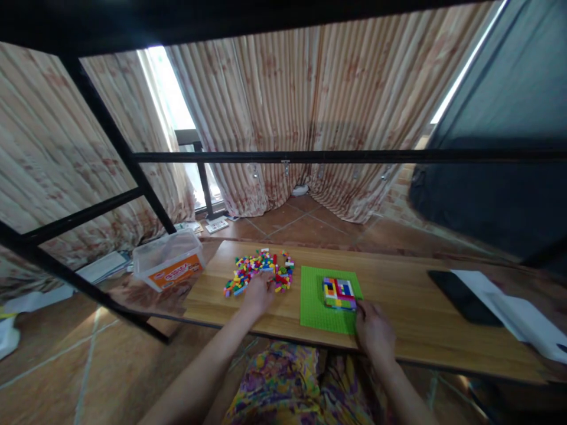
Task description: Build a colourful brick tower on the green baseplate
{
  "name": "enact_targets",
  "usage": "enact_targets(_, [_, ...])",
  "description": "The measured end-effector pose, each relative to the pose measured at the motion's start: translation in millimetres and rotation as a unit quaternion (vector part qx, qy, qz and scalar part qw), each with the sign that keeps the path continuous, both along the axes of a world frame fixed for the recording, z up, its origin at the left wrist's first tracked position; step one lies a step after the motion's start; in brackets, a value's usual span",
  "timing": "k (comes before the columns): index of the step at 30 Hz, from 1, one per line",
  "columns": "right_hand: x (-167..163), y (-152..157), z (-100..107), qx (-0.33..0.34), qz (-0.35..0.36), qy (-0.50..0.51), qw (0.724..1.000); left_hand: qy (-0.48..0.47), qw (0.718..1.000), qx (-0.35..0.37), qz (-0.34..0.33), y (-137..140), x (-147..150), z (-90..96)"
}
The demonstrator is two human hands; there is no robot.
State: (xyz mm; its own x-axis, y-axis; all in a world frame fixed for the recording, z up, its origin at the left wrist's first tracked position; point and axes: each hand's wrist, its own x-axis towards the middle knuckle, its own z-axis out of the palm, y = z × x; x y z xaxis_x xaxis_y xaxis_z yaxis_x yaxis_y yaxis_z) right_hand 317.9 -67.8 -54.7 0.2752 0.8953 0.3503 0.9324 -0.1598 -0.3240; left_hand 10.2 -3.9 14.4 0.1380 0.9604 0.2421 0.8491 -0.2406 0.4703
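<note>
My left hand (pixel 258 293) reaches over a loose pile of small coloured toy bricks (pixel 248 268). Its fingers are bent and drawn together among the bricks; whether one is between them is too small to tell. To the right lies a green baseplate (pixel 313 307), bearing a low, roughly square build of multicoloured bricks (pixel 339 294) with raised walls. At the near right corner of that build is my right hand (pixel 375 330), fingers curled closed, with the fingertips at or beside its edge. What they pinch, if anything, is hidden.
The wooden table (pixel 398 283) carries a black flat object (pixel 463 298) and white papers (pixel 527 319) on the right. A clear plastic bin with an orange label (pixel 170 260) stands left of the table. A black metal frame (pixel 248 157) crosses before the curtains (pixel 283 100).
</note>
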Motion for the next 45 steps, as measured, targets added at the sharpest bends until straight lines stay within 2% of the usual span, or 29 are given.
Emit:
enact_targets(4, [9.8, -5.7, -0.2, -0.012, -0.016, -0.015, 1.000, 0.059, 0.998, 0.013, -0.009, 28.8, -1.8, 10.7])
enact_targets(11, [12.3, -8.1, -1.7, 0.024, -0.019, 0.002, 1.000, 0.153, 0.986, -0.010, -0.071, 60.3, 25.4, 13.2])
enact_targets(19, [10.4, -9.0, -2.0, 0.032, -0.029, 0.012, 0.999, 0.193, 0.977, -0.028, -0.081, 75.3, 34.9, 1.1])
enact_targets(24, [10.1, -8.5, -3.4, 0.035, -0.025, 0.018, 0.999, 0.193, 0.978, -0.012, -0.078, 72.5, 34.2, 11.7])
enact_targets(26, [10.1, -8.3, -3.4, 0.038, -0.026, 0.020, 0.999, 0.149, 0.987, -0.002, -0.064, 62.6, 34.4, 20.6])
enact_targets(28, [10.3, -8.2, -3.5, 0.040, -0.025, 0.022, 0.999, 0.041, 0.998, -0.003, -0.052, 45.0, 36.3, 28.5])
enact_targets(30, [10.7, -8.4, -3.9, 0.044, -0.025, 0.024, 0.998, -0.084, 0.993, -0.021, -0.075, 20.4, 40.0, 31.8])
enact_targets(32, [11.3, -8.6, -5.0, 0.043, -0.020, 0.025, 0.999, -0.178, 0.976, -0.050, -0.118, -7.4, 44.7, 28.8])
enact_targets(35, [12.9, -8.7, -6.9, 0.029, -0.020, 0.017, 0.999, -0.264, 0.944, -0.113, -0.165, -44.0, 49.2, 16.6])
enact_targets(41, [17.5, -7.1, -10.9, -0.013, -0.042, -0.008, 0.999, -0.328, 0.908, -0.221, -0.137, -79.0, 35.9, -0.6])
enact_targets(45, [21.0, -6.3, -15.2, -0.039, -0.055, -0.019, 0.998, -0.418, 0.854, -0.293, -0.100, -88.1, 21.1, -8.1])
